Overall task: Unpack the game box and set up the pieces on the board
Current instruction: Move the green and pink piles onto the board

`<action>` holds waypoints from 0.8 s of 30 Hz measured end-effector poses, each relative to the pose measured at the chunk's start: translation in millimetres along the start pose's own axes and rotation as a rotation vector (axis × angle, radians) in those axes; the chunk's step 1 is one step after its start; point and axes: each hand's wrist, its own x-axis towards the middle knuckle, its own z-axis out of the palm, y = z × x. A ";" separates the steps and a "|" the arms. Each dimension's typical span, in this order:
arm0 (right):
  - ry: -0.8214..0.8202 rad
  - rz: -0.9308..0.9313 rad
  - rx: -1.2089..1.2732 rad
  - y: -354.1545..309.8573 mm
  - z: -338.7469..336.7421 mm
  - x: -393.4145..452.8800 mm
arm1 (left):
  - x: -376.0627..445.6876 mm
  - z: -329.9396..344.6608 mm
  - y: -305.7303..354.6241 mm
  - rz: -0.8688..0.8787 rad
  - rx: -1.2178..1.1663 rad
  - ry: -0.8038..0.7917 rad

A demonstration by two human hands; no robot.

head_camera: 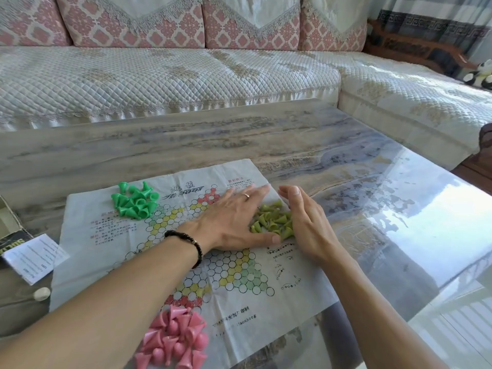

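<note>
Olive pegs (274, 222) lay heaped on the paper board (231, 267), corralled between flat, unclenched left hand (234, 219) and right hand (306, 222); sorting step, next probably standing pegs in their corner.

A wide bench (239, 139) with a glossy, marble-patterned top is carrying everything. A paper game board (229, 265), creased and printed with a hexagon star, is lying flat on the near part of the bench. At the left edge a dark game box (12, 235) is sitting on the bench, only partly in view, and a white printed leaflet (34, 258) is lying just beside it, partly over it. Near the board's left corner a small pale round object (41, 293) is resting on the bench; it is too blurred to identify.
</note>
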 end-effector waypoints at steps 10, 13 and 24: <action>-0.116 -0.027 -0.434 10.8 2.1 -4.4 | -0.7 4.2 -7.8 -0.036 0.195 -0.123; -0.144 -0.042 -0.533 15.0 5.8 -3.4 | 2.9 6.9 -5.0 -0.018 0.175 -0.089; -0.182 -0.204 -0.771 4.3 9.4 1.1 | -61.7 -13.7 -39.7 -0.094 0.110 0.028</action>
